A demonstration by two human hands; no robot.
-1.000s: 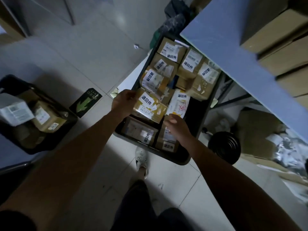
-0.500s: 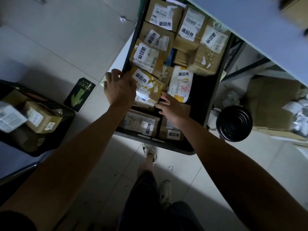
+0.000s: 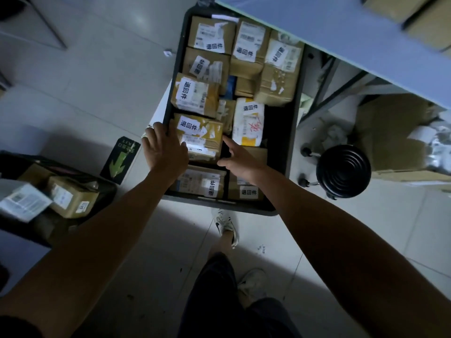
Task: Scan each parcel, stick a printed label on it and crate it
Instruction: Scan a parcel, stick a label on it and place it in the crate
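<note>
A black crate (image 3: 290, 145) stands on the floor, packed with several brown parcels that carry white printed labels. One brown parcel (image 3: 207, 135) with a white label lies flat in the crate's left column. My left hand (image 3: 163, 152) rests with spread, straight fingers on that parcel's left end and the crate rim. My right hand (image 3: 238, 159) reaches in from the right, its index finger stretched to the parcel's right edge and holding nothing. A white bag parcel (image 3: 249, 123) with red writing lies just right of it.
A second dark crate (image 3: 105, 189) with a few parcels stands at the left. A black round stool (image 3: 343, 170) is right of the main crate, under a blue table edge (image 3: 341, 32). A green arrow sign (image 3: 120, 159) lies on the floor. My shoe (image 3: 225, 225) is below the crate.
The labelled parcel, held tilted above the crate by my left hand, has come down flat into the left column. My left hand's fingers have straightened over it, and my right hand moved to its right edge.
</note>
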